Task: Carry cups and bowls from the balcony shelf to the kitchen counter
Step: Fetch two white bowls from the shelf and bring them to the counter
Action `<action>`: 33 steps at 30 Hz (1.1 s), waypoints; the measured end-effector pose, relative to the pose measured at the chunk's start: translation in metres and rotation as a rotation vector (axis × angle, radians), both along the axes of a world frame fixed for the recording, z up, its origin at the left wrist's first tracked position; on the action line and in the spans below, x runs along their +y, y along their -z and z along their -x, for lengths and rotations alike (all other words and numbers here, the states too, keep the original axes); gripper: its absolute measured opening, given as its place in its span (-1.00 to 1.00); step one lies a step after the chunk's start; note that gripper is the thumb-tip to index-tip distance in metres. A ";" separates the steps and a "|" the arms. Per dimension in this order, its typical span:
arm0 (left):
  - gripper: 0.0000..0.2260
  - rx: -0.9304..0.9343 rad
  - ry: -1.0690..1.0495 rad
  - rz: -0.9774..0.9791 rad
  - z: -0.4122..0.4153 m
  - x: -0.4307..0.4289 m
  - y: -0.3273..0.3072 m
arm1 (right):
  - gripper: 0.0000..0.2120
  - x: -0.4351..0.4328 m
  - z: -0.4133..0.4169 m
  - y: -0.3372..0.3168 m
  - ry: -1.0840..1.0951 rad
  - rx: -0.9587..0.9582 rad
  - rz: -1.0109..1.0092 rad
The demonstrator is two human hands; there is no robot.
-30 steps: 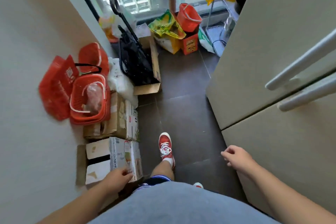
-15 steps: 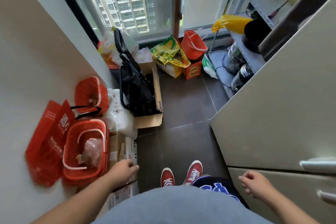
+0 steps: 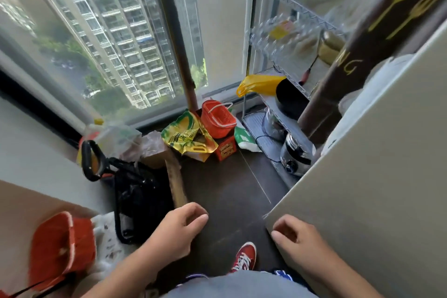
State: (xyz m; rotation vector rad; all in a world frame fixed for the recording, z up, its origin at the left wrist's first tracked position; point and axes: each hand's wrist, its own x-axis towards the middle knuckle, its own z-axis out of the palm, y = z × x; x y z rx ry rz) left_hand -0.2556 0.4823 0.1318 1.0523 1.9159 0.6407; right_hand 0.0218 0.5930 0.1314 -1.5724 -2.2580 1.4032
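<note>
currently both hands empty: left hand (image 3: 177, 231) and right hand (image 3: 298, 237) loosely curled, holding nothing. wire shelf (image 3: 285, 55) far right holds blurred glassware (image 3: 271, 34). likely fragile and slick, so grip each piece round the body, not the rim.

Yellow letters "NG" on the brown board (image 3: 367, 38) by the shelf.

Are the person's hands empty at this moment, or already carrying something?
Empty. The left hand and right hand are both loosely curled in front of the body with nothing between the fingers; the wire shelf is ahead, untouched.
</note>
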 end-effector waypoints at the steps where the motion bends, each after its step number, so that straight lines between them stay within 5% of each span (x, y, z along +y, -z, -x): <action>1: -0.95 0.000 0.013 -0.051 0.000 0.020 -0.011 | -0.85 0.014 0.011 -0.009 0.007 0.035 -0.022; 7: -0.90 -0.034 0.090 -0.316 -0.002 0.114 -0.070 | -0.73 0.084 0.054 -0.073 0.185 0.265 -0.218; 14: -0.77 -0.060 0.210 -0.586 0.004 0.206 -0.129 | -0.88 0.146 0.093 -0.140 0.244 0.450 -0.423; 24: -0.89 -0.258 0.402 -0.846 0.026 0.349 -0.209 | -0.97 0.220 0.133 -0.215 0.502 0.615 -0.760; 33: -0.78 -0.357 0.653 -1.050 0.044 0.475 -0.300 | -0.98 0.301 0.155 -0.304 0.697 0.605 -1.040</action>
